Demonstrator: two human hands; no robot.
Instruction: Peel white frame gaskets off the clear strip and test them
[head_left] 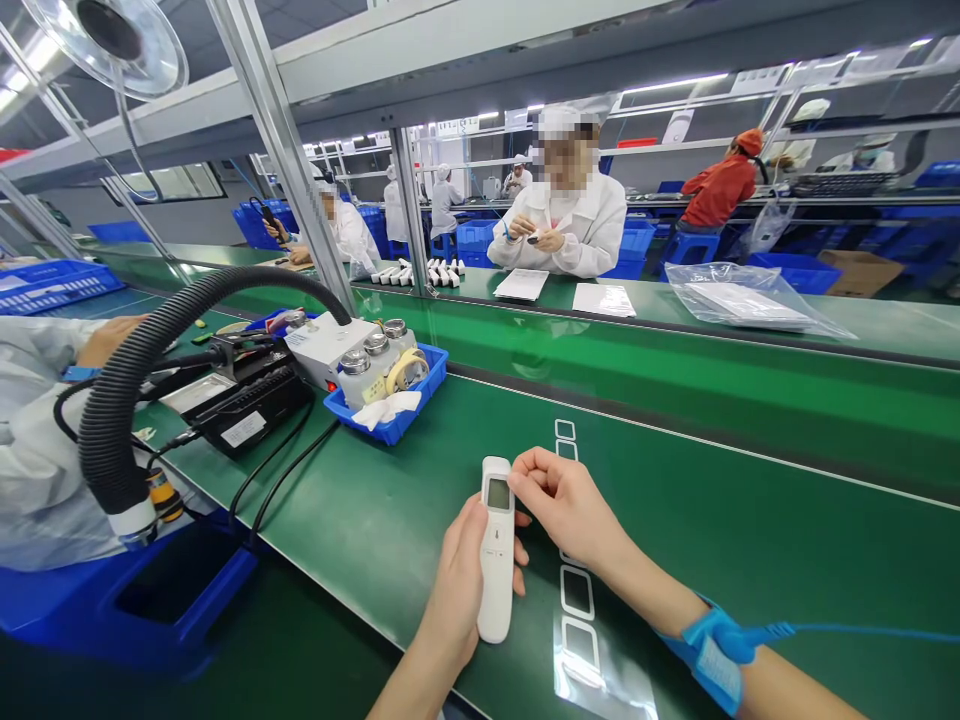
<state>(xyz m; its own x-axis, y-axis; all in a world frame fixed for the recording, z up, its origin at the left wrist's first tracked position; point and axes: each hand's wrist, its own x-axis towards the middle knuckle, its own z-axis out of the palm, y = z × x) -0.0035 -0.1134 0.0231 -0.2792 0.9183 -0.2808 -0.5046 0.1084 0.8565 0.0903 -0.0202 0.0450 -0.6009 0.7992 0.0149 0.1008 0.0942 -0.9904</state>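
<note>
I'm clenching the white plastic infrared thermometer [496, 585] in my left hand [457, 590], over the green table [750, 540]. My right hand [566, 510] is touching its head with curled fingers; I can't tell whether that grip is closing. It's looking light, stiff and smooth, so I'm judging the slim handle the place to hold, away from the display [499, 493].

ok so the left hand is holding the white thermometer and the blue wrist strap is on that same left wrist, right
Not quite: the blue anti-static wrist strap is on the right wrist, behind the right hand, not the left, as the head view shows. The rest stands: the left hand holds the white handheld thermometer.
</note>
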